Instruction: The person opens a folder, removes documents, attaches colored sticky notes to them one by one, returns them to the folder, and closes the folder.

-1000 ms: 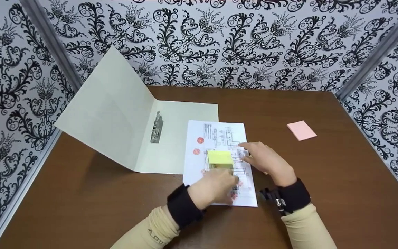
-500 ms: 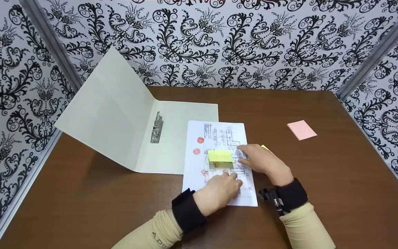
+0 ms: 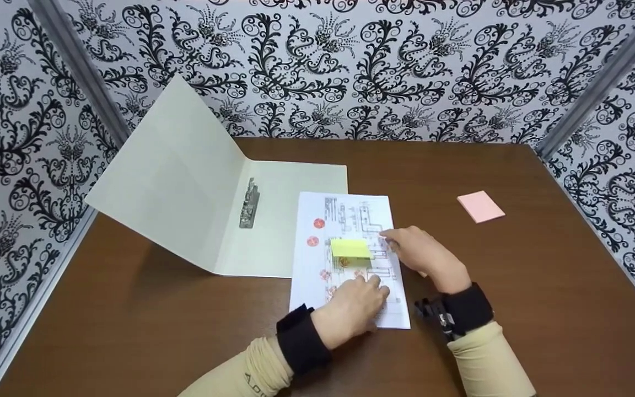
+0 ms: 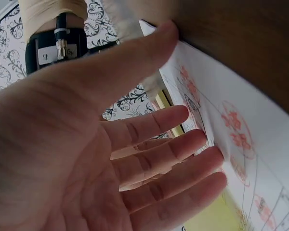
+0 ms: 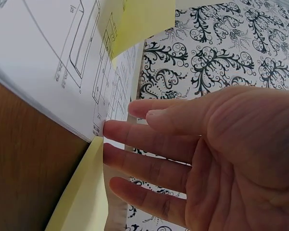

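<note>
A stack of printed sheets (image 3: pixel 307 264) with red stamps lies partly over an open cream file folder (image 3: pixel 317 175). One edge of a lime-yellow sticky note (image 3: pixel 350 248) lifts off the top sheet. My left hand (image 3: pixel 353 306) rests its fingertips on the lower part of the sheet; the left wrist view shows its fingers (image 4: pixel 159 156) extended and holding nothing. At the right edge, fingertips of my right hand (image 3: pixel 430 256) touch the sheets. In the right wrist view its fingers (image 5: pixel 151 168) are extended, beside a pale yellow pad (image 5: pixel 84 192) mostly hidden from the head view.
A pink sticky-note pad (image 3: pixel 481 207) lies at the right on the brown table (image 3: pixel 543 286). The folder's cover (image 3: pixel 179 176) stands raised at the left, next to a metal clip (image 3: pixel 249 207). Patterned panels (image 3: pixel 317 71) enclose the back and sides.
My left hand has moved slightly right and settled on the lower sheet with its fingers spread. My right hand has shifted slightly and now covers the pad's yellow corner seen half a second ago.
</note>
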`<state>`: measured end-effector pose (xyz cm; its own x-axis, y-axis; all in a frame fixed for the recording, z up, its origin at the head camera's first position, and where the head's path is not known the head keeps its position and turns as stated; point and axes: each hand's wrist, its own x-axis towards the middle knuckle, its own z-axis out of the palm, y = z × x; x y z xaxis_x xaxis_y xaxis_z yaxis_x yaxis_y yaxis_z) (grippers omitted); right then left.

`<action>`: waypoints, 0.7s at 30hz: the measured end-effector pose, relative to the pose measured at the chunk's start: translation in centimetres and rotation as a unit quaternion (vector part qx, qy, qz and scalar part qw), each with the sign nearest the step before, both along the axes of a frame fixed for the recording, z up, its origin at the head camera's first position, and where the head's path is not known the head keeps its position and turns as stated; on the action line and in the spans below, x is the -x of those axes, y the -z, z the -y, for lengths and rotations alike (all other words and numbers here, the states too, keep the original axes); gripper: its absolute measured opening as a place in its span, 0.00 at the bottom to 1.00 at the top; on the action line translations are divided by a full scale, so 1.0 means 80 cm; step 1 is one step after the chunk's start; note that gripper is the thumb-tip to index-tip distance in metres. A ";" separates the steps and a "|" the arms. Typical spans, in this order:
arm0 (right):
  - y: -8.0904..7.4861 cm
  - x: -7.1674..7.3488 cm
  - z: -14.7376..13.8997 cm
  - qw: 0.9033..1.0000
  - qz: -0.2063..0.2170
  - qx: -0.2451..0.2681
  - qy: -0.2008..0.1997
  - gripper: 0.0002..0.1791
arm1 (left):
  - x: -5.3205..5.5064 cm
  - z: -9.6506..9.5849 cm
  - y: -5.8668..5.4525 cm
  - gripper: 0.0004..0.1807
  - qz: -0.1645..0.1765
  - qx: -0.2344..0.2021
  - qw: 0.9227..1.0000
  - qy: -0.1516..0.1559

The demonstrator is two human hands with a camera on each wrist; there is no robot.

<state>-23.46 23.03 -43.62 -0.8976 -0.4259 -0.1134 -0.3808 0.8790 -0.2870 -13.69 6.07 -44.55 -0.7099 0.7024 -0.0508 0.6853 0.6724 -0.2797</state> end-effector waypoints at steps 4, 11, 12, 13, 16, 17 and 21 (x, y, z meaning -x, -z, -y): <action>0.001 0.001 -0.002 1.000 -0.021 0.001 -0.021 0.18 | -0.002 0.000 0.001 0.23 -0.022 -0.019 0.999 0.016; 0.004 0.003 -0.008 0.999 -0.026 0.026 -0.027 0.17 | 0.002 0.002 0.004 0.11 -0.023 -0.069 0.997 0.036; 0.005 0.005 -0.009 0.999 -0.025 0.027 -0.025 0.17 | 0.003 0.003 0.004 0.09 -0.025 -0.079 0.996 0.037; 0.004 0.006 -0.010 0.999 -0.023 0.027 -0.024 0.18 | 0.005 0.004 0.004 0.07 -0.028 -0.088 0.995 0.036; 0.004 0.010 -0.014 0.999 -0.011 0.030 -0.011 0.18 | 0.010 0.006 0.003 0.03 -0.030 -0.109 0.993 0.026; 0.004 0.011 -0.016 0.999 -0.008 0.033 -0.009 0.18 | 0.012 0.007 0.003 0.03 -0.025 -0.117 0.993 0.020; 0.005 0.015 -0.019 0.999 -0.010 0.042 -0.011 0.18 | 0.021 0.010 -0.002 0.05 -0.033 -0.156 0.987 0.009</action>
